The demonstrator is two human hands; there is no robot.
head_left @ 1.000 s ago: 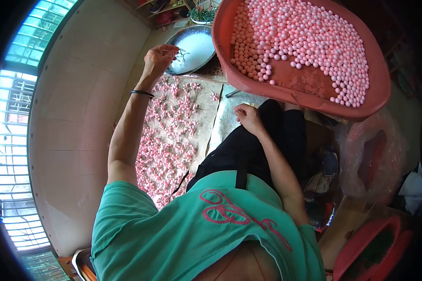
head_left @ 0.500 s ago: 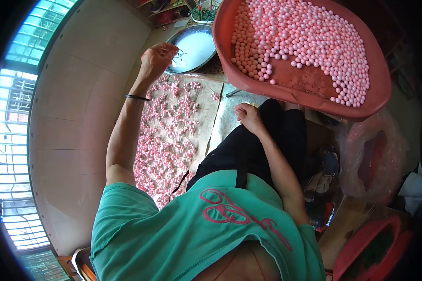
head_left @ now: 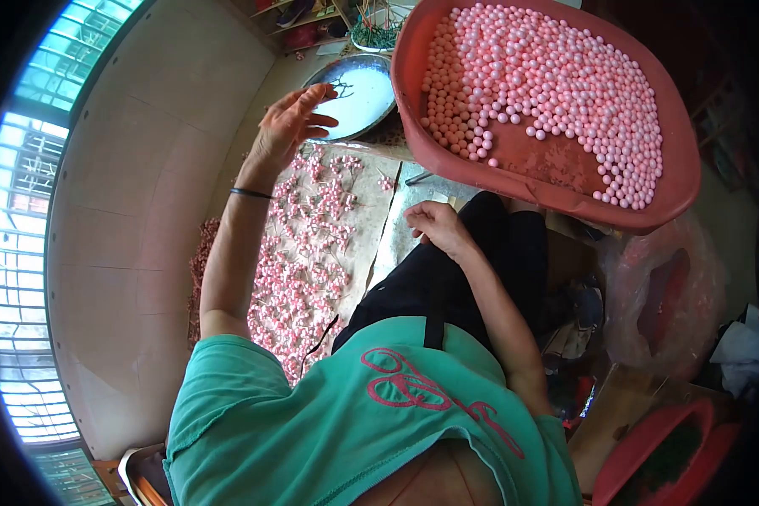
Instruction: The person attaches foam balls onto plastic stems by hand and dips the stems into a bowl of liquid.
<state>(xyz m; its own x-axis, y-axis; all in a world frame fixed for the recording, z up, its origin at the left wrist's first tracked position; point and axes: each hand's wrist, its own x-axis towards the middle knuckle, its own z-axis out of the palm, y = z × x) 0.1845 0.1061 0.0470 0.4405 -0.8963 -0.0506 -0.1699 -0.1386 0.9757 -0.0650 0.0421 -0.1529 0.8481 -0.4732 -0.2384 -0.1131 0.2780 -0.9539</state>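
Observation:
My left hand (head_left: 291, 126), with a black band at the wrist, is raised at the near side of a round basin (head_left: 388, 110) holding something white. Between its thumb and forefinger it pinches a thin, dark green branched stem (head_left: 341, 88) whose tips show over the white; the other fingers are spread. My right hand (head_left: 437, 226) hovers by my dark-trousered lap, its fingers loosely bent and apart, with nothing visible in them. Below the left hand, many small pink-beaded sprigs (head_left: 299, 278) lie spread on a pale sheet.
A large red tub (head_left: 548, 198) full of pink balls (head_left: 548, 67) stands at the upper right. Green stems fill a white container (head_left: 375, 38) behind the basin. At right are a clear plastic bag (head_left: 700, 287) and a red basin (head_left: 649, 447). A wall (head_left: 135, 211) runs along my left.
The view has shifted slightly. My left hand has turned and its free fingers have spread, the stem still in its pinch. My right hand has moved a little left and its fingers have loosened.

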